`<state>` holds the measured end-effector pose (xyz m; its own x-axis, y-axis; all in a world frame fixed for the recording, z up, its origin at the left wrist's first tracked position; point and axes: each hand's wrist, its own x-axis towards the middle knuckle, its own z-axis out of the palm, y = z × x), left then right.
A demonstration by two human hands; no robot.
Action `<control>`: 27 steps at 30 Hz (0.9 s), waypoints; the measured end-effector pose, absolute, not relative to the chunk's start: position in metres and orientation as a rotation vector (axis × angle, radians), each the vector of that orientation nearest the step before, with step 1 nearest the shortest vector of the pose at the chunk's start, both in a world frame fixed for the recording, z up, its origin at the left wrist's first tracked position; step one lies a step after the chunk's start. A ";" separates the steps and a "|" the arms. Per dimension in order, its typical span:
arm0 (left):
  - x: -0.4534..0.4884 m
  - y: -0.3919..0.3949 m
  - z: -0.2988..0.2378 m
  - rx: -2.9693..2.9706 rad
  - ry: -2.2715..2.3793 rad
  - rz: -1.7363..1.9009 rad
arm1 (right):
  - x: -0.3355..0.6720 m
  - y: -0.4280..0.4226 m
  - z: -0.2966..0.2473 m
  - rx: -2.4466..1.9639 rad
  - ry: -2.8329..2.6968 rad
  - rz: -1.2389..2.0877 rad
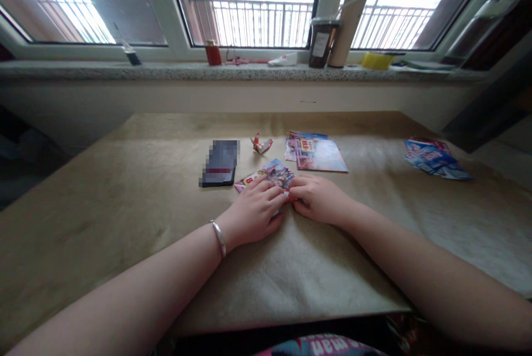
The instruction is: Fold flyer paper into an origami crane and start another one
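A colourful printed sheet of paper (274, 169), folded to a point at its far edge, lies on the table under my hands. My left hand (260, 203), with a silver bangle at the wrist, rests flat across its near left part, fingers stretched out. At its right corner my right hand (318, 198) pinches the paper between thumb and curled fingers. The near edge of the sheet is mostly hidden by both hands. Just beyond it stands a small folded red-and-white paper figure (261, 145).
A phone (220, 163) lies to the left. Printed square sheets (322, 153) are stacked at the back right, and more blue-and-pink printed papers (434, 157) sit farther right. The windowsill (166, 70) holds a tall tan cylinder (353, 18), a dark lidded cup (322, 42) and a yellow object (377, 60).
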<state>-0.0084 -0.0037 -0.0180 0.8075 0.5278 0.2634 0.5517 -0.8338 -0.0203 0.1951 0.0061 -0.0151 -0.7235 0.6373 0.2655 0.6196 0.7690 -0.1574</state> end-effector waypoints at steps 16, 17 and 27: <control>-0.006 0.006 -0.015 -2.864 -0.742 -0.380 | 0.195 0.007 -0.017 -0.953 -2.647 0.038; -0.006 0.006 -0.015 -2.859 -0.738 -0.387 | 0.195 0.007 -0.017 -0.948 -2.649 0.022; -0.008 0.008 -0.015 -2.796 -0.755 -0.375 | 0.196 0.006 -0.015 -0.962 -2.668 0.031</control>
<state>-0.0077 0.0083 -0.0150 0.8353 0.4611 0.2993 0.5174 -0.8435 -0.1444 0.1962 0.0061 -0.0153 -0.7290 0.6265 0.2757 0.6199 0.7751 -0.1223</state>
